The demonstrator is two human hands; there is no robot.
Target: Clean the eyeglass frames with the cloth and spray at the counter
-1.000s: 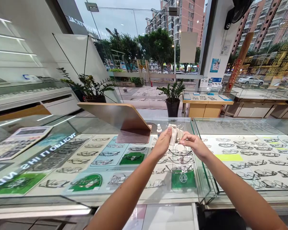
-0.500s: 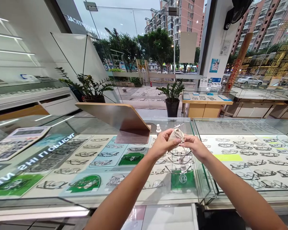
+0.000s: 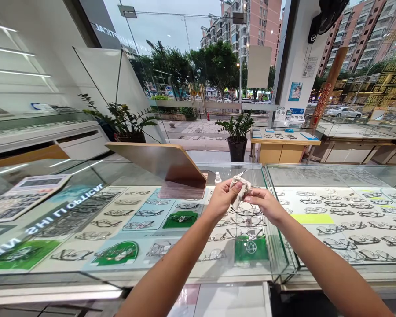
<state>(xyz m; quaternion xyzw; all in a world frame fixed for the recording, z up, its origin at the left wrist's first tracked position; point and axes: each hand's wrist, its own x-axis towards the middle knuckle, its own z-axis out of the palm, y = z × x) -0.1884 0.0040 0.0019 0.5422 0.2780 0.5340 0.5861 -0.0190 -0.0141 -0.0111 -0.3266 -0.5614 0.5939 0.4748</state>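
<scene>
A crumpled cream cloth (image 3: 240, 199) is bunched between my two hands above the glass counter. My left hand (image 3: 225, 197) grips it with the thumb pressed on top. My right hand (image 3: 262, 201) pinches its right side with bent fingers. Whether something is wrapped inside the cloth is hidden. A small white bottle (image 3: 218, 178) stands on the glass just beyond my left hand. Near the cloth's far side lies a thin light-coloured item (image 3: 243, 172), too small to name. Under my hands, several eyeglasses (image 3: 246, 233) rest inside the case.
A mirror (image 3: 158, 163) with a wooden back leans on the counter at left of centre. A calculator-like panel (image 3: 23, 193) lies at far left. Another glass case (image 3: 343, 174) with rows of eyeglasses adjoins on the right. A potted plant (image 3: 236, 132) stands beyond the counter.
The cloth has turned and been re-bunched, and part of it now hangs lower between my hands. My left fingers have shifted slightly left; my right hand stays close by.
</scene>
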